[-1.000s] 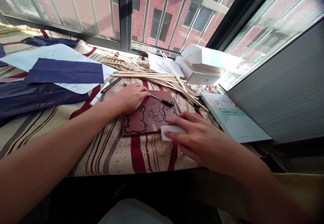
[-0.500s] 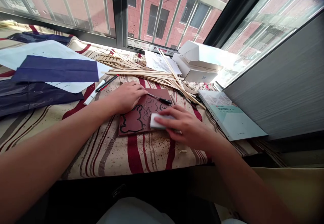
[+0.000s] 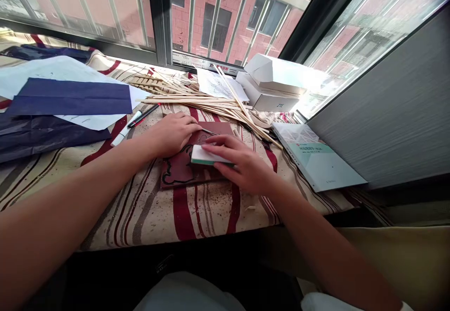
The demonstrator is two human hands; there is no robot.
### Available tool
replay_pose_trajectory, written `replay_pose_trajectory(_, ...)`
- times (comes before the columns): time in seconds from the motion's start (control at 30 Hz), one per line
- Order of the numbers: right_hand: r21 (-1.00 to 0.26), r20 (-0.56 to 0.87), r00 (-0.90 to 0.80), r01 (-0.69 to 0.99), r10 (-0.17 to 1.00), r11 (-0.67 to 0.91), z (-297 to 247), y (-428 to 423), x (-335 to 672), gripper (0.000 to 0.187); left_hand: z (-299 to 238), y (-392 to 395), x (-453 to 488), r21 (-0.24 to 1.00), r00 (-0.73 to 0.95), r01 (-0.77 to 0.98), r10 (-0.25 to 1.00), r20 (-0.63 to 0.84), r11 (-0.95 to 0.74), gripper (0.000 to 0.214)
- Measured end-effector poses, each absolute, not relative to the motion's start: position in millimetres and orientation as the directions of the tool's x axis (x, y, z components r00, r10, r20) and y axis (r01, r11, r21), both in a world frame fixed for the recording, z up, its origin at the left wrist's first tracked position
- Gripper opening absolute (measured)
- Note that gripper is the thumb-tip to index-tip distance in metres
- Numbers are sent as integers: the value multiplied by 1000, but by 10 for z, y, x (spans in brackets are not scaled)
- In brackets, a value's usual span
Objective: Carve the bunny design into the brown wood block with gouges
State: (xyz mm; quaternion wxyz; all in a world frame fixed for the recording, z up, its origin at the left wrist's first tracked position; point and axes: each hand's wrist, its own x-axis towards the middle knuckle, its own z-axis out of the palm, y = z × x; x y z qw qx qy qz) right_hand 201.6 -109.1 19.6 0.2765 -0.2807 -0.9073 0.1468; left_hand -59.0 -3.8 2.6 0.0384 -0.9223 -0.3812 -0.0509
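A reddish-brown board with black-outlined cartoon figures lies on the striped cloth. My left hand lies on its upper left part, fingers stretched over the board. The thin metal shaft of a tool shows by those fingertips; its dark handle is hidden behind my right hand. My right hand grips a white block with a green underside between thumb and fingers, over the middle of the board. Whether the block touches the board I cannot tell. Both hands cover parts of the drawing.
Thin wooden strips are heaped behind the board, near a white box and a drawn sheet. A book lies right. Markers and dark blue sheets lie left. Crumbs dot the cloth.
My right hand has moved left with the white block, which now shows its green underside and covers more of the drawing. The tool's handle is now hidden. My left hand stays on the board.
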Motion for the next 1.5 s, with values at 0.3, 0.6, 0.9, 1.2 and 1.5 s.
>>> replay_pose_trajectory(0.3,-374,412,-757,367,508,851,234,-1096,2004,39,46,-58,-580,-46,693,720,712,113,-693,56)
replay_pose_trajectory(0.6,-413,339,-753,420,564,808,253,-1093,2227,41,97,-101,-567,-51,672,741,735,90,-670,58)
replay_pose_trajectory(0.9,-332,315,-381,814,869,477,312,-878,2934,47,137,-109,-563,-41,694,718,711,108,-695,58)
replay_pose_trajectory(1.2,-197,211,-310,915,927,351,312,-581,2627,47,251,-136,-312,-144,756,652,653,43,-745,43)
replay_pose_trajectory(1.5,-153,-62,-318,940,946,306,331,-542,2419,54,343,36,-881,-233,726,682,681,98,-693,36)
